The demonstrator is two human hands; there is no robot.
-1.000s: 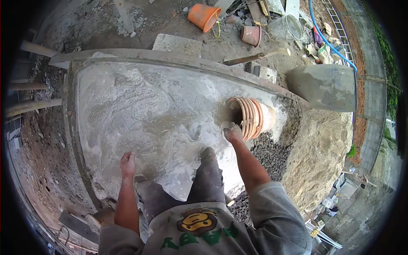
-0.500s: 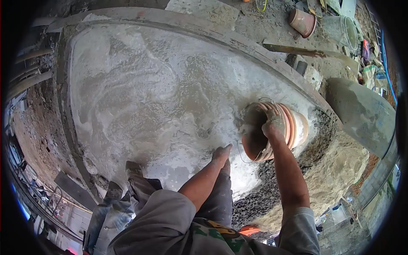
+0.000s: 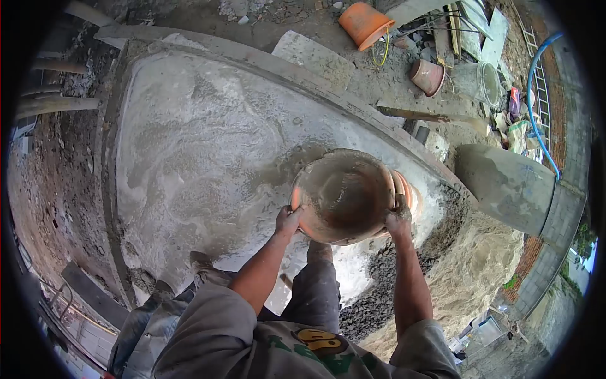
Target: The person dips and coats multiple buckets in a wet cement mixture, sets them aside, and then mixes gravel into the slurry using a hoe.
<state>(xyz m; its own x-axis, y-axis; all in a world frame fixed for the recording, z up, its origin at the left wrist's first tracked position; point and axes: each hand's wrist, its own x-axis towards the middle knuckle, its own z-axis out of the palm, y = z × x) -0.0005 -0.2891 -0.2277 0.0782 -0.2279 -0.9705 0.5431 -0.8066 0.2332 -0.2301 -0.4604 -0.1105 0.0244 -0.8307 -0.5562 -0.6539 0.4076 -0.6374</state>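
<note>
We log the left hand (image 3: 290, 220) and right hand (image 3: 398, 221) gripping the orange bucket (image 3: 310, 192) by opposite sides of its rim, right of frame centre over the grey mix (image 3: 189, 151), presumably to balance its wide mouth, stacked buckets (image 3: 408, 189) just rightward.

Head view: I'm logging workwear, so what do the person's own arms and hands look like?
The left hand and right hand are bare, without gloves. Loose grey short sleeves end near the elbows, leaving the forearms uncovered; no wristwear shows.
</note>
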